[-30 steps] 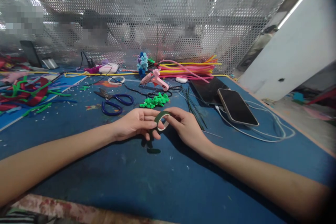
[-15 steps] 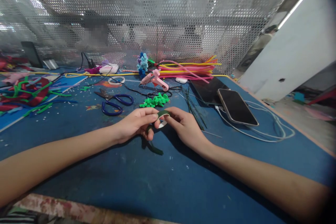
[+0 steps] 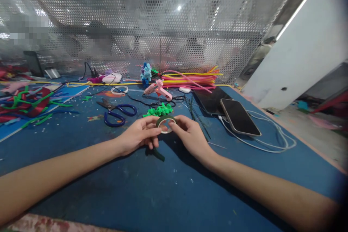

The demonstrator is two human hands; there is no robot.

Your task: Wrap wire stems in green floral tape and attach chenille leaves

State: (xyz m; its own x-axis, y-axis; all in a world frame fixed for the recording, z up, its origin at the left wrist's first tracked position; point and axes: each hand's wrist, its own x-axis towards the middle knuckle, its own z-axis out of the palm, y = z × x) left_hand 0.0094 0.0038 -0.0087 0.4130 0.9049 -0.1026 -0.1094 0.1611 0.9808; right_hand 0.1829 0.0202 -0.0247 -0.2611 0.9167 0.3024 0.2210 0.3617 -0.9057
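Note:
A roll of dark green tape (image 3: 162, 120) is held up between my two hands, its pale inner ring turned toward me. My left hand (image 3: 140, 132) pinches the roll's left side with thumb and fingers. At the right side, my right hand (image 3: 190, 134) grips it, the thumb lying over the ring. A loose dark green tape end (image 3: 158, 154) hangs under my left fingers. Just beyond the roll lie bright green fuzzy pieces (image 3: 159, 109). Behind them is a pink glue gun (image 3: 160, 90). Scissors with blue handles (image 3: 116, 113) rest left of my hands.
Dark green stems (image 3: 198, 116) lie right of the hands, near a phone (image 3: 240, 116) with a white cable on a dark tablet (image 3: 208, 98). Pink and yellow pipe cleaners (image 3: 190, 79) are stacked behind. Ribbons and pipe cleaners (image 3: 27, 103) pile up at left, before a perforated metal screen (image 3: 163, 18).
The tape roll has turned so its ring opening faces me more fully. Both hands keep hold of it, and my left thumb now lies along the ring's lower left. The view has shifted slightly.

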